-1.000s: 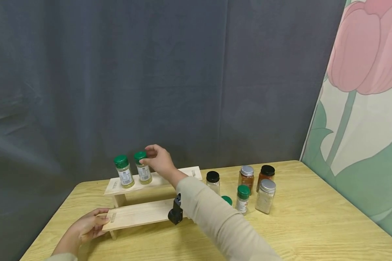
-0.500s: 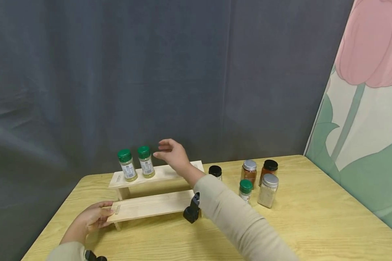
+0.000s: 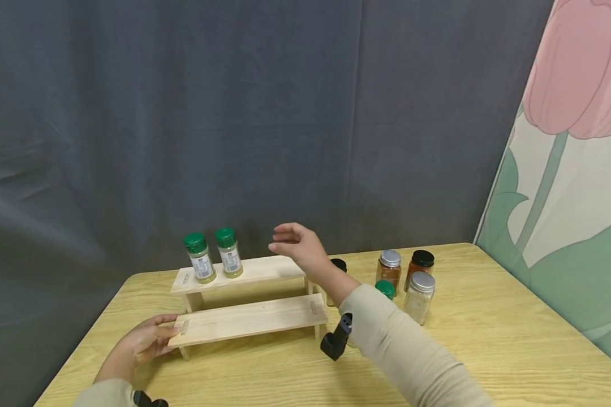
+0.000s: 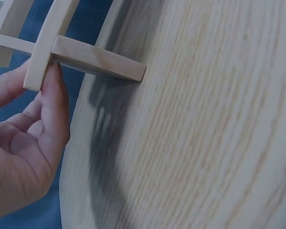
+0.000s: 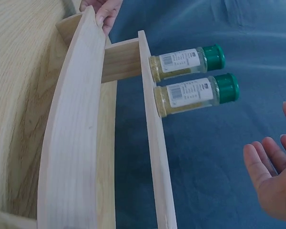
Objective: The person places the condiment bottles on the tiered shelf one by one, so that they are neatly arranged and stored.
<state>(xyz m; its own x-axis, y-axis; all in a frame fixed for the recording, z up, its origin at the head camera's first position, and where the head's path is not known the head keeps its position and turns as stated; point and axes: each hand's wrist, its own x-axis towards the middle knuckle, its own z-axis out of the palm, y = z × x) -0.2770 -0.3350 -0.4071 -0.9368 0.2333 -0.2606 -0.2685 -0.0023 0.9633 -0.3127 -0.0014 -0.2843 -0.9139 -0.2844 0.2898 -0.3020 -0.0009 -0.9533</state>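
Note:
A two-tier wooden rack [image 3: 249, 320] stands on the table. My left hand [image 3: 145, 341] pinches the left end of its lower board; in the left wrist view the thumb and fingers [image 4: 55, 102] are on either side of the board's end. Two green-capped spice jars [image 3: 202, 264] [image 3: 231, 259] stand upright at the left of the upper board [image 3: 265, 270]. My right hand [image 3: 305, 251] hovers over the upper board's right end, fingers loosely bent and holding nothing. In the right wrist view this right hand [image 5: 271, 171] is apart from both jars.
Right of the rack are a silver-lidded red-brown jar [image 3: 389, 270], a black-lidded one [image 3: 421, 265], a silver-lidded pale jar [image 3: 419, 297] and a green-capped jar [image 3: 385, 289]. My right forearm partly hides another black-lidded jar [image 3: 339, 264]. A dark curtain [image 3: 285, 124] hangs behind.
My right hand has left the second green-capped jar and moved right along the upper board. The left hand keeps its grip on the rack. The view has shifted slightly.

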